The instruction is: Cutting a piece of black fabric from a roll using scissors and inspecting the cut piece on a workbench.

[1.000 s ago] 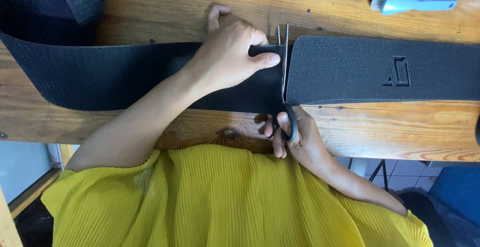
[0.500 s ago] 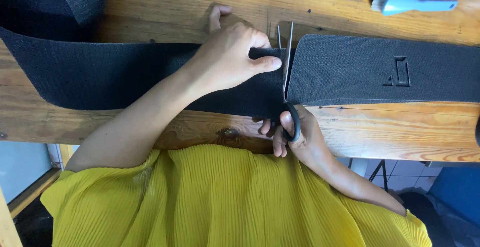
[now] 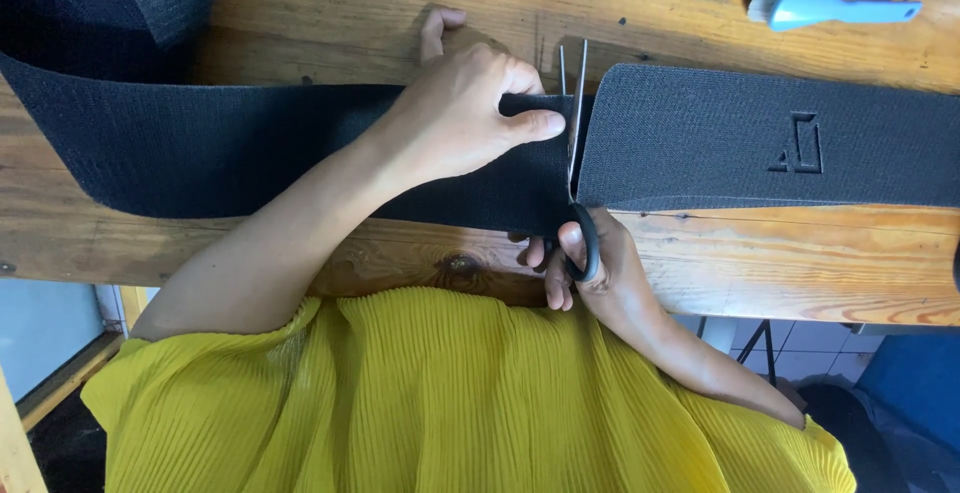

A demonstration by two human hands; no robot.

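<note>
A wooden table [image 3: 330, 13] fills most of the view, its top a warm orange-brown with dark grain lines, a few scuffs and a round knot near the front edge. Daylight falls evenly across the wood, with soft shadows and no glare. Below the table's edge on the right, a floor of pale tiles [image 3: 800, 363] shows, and a thin dark metal stand [image 3: 755, 343] rises from it. A deep blue surface [image 3: 915, 383] lies further right. At the lower left there is a light grey-blue panel [image 3: 45, 333] and a slanted strip of pale wood [image 3: 70, 378] beside a darker patch of floor.
</note>
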